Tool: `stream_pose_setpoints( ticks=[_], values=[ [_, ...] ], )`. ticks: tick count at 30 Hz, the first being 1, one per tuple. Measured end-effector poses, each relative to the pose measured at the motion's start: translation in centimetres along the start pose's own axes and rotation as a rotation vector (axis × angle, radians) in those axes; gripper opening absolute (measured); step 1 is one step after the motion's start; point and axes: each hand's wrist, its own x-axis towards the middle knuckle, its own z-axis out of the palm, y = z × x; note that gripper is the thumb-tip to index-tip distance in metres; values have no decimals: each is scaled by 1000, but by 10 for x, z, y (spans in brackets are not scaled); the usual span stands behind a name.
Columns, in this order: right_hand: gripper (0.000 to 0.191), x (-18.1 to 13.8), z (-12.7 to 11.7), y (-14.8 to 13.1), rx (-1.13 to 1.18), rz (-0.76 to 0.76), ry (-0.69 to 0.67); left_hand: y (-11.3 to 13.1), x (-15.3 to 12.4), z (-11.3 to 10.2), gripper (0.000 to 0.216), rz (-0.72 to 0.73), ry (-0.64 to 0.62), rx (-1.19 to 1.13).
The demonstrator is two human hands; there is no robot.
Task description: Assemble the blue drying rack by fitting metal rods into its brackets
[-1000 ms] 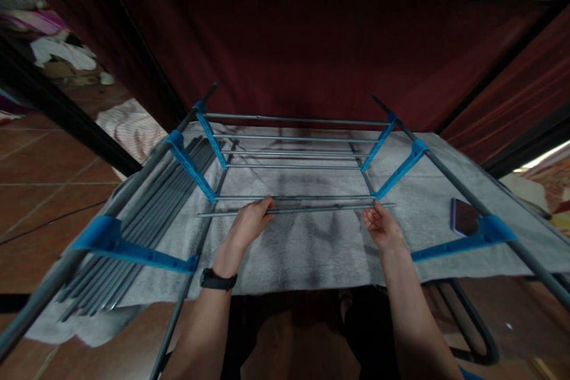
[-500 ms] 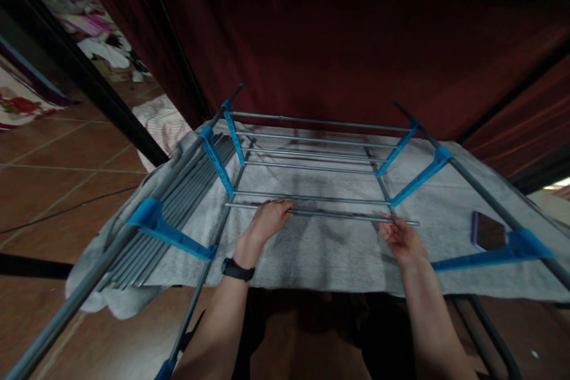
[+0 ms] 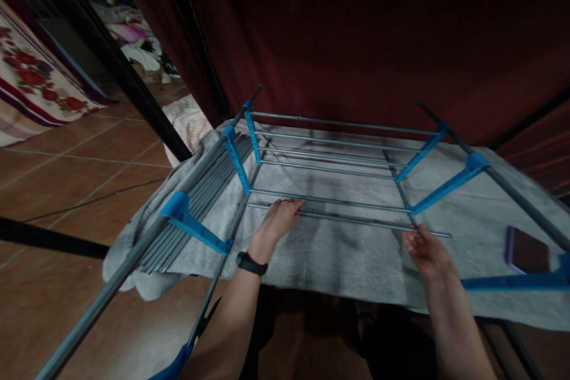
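A loose grey metal rod (image 3: 351,220) lies crosswise in front of me, held at both ends. My left hand (image 3: 278,219), with a black watch on the wrist, is closed over its left part. My right hand (image 3: 425,247) grips it near the right end. The rod sits just in front of the nearest fitted rung of a drying rack frame (image 3: 240,160) with grey tubes and blue plastic brackets. Several rungs (image 3: 333,151) are fitted between the far brackets. The frame lies over a grey towel (image 3: 320,249).
A bundle of spare grey rods (image 3: 191,193) lies on the towel's left side under the frame's left tube. A phone (image 3: 525,249) rests on the towel at right. Dark red curtain hangs behind. Tiled floor, a floral rug and scattered clothes are to the left.
My view has turned to the left, so the rack sits further right in the picture. Both hands keep hold of the rod, whose right end has come slightly toward me.
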Motion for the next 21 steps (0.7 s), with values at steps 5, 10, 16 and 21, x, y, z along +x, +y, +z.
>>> stream_pose_setpoints(
  ticks=[5,10,16,21],
  values=[
    [26,0,4,-3,8,26,59,-5,-1,5,22,-11,-4,103],
    [30,8,-4,-6,15,21,76,-5,-2,6,20,40,-3,68],
    [32,17,-17,-9,65,-3,77,-6,-2,1,14,14,-10,31],
    [24,20,-15,-6,51,-29,79,-6,0,-1,15,38,-2,15]
  ],
)
